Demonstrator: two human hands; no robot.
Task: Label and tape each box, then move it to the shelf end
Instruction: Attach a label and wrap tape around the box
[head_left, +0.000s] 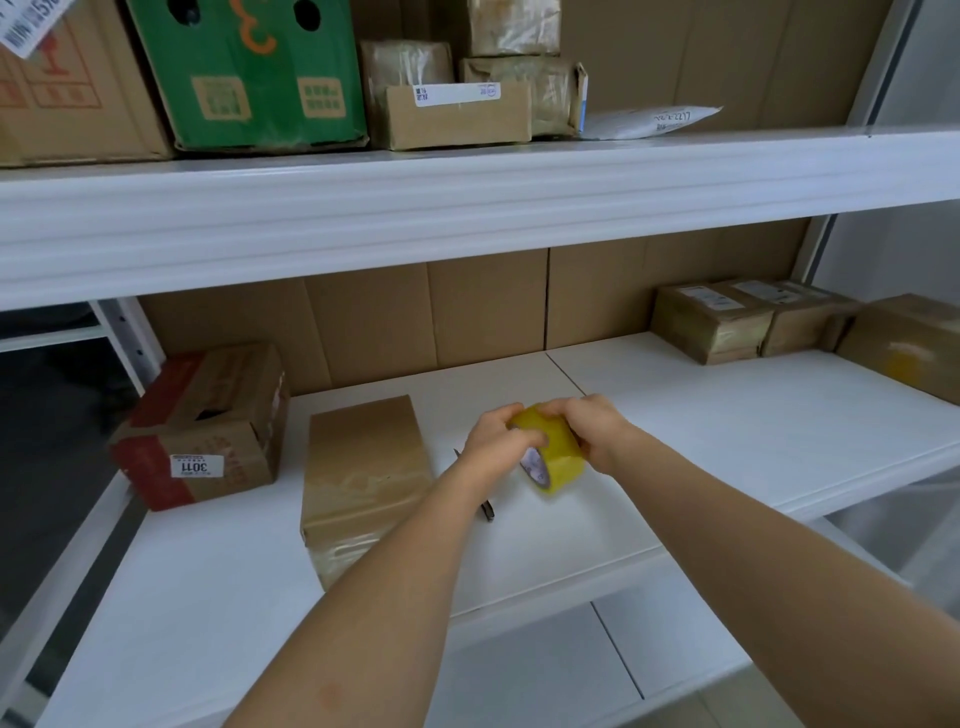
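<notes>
Yellow tape roll (550, 453) is held in both our left hand (496, 441) and right hand (602, 434), the plain box (363, 470) lies just left of this grip, and if the loose end slips, the tape may stick crooked.

On the lower shelf (701, 415), near its left edge, a red-and-brown box (202, 426) carries a white sticker (196, 466) reading "3011", printed upside down. The green carton (249, 73) on the upper shelf (467, 187) shows an orange "3". Other labels are too small or blurred to read.
</notes>
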